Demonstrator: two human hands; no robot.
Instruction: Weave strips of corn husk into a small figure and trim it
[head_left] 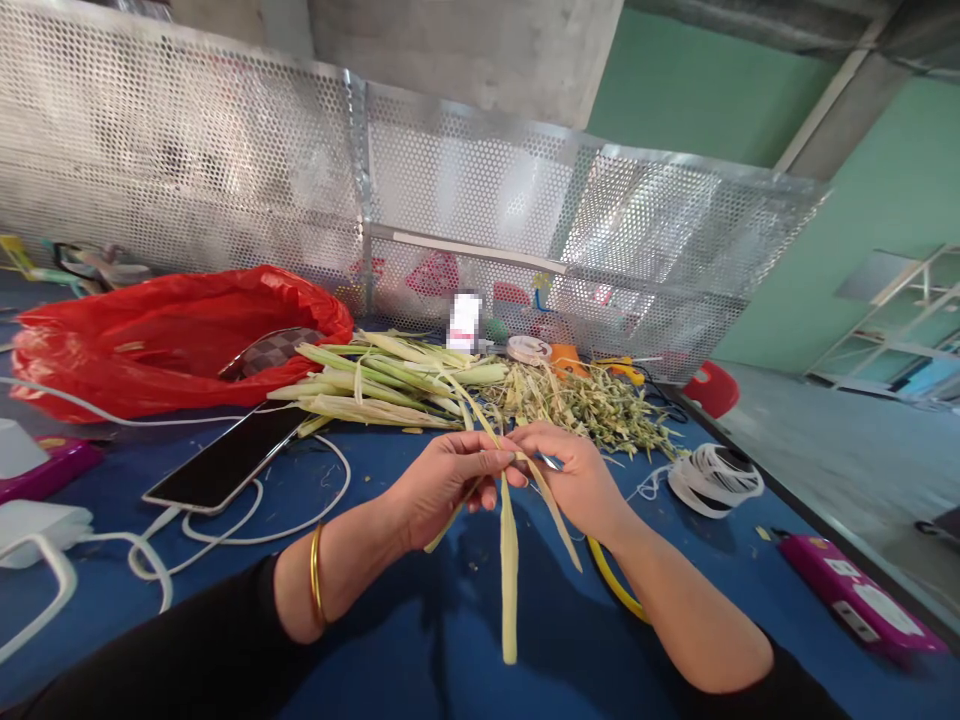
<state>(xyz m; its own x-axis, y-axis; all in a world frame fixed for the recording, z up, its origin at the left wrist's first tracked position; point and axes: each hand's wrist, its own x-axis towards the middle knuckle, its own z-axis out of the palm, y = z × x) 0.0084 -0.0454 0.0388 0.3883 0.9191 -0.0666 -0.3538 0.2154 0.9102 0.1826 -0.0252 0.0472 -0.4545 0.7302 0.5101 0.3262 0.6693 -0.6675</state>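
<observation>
My left hand (457,470) pinches pale green corn husk strips (509,570) between thumb and fingers. My right hand (566,470) meets it at the crossing of the strips, its fingers closed on them. One strip hangs straight down, another slants down to the right below my right hand, and a third end sticks out under my left palm. A further length runs up and away toward the pile. A small shiny glint shows by my right fingers; I cannot make out what it is. Beyond my hands lies a heap of long corn husks (390,385).
Behind the right hand are shredded husk scraps (600,405). A spool of white cord (715,480) and a purple packet (859,595) are on the right. To the left lie a phone (225,460), white cables and a red plastic bag (150,330). A perforated metal screen (465,180) stands behind.
</observation>
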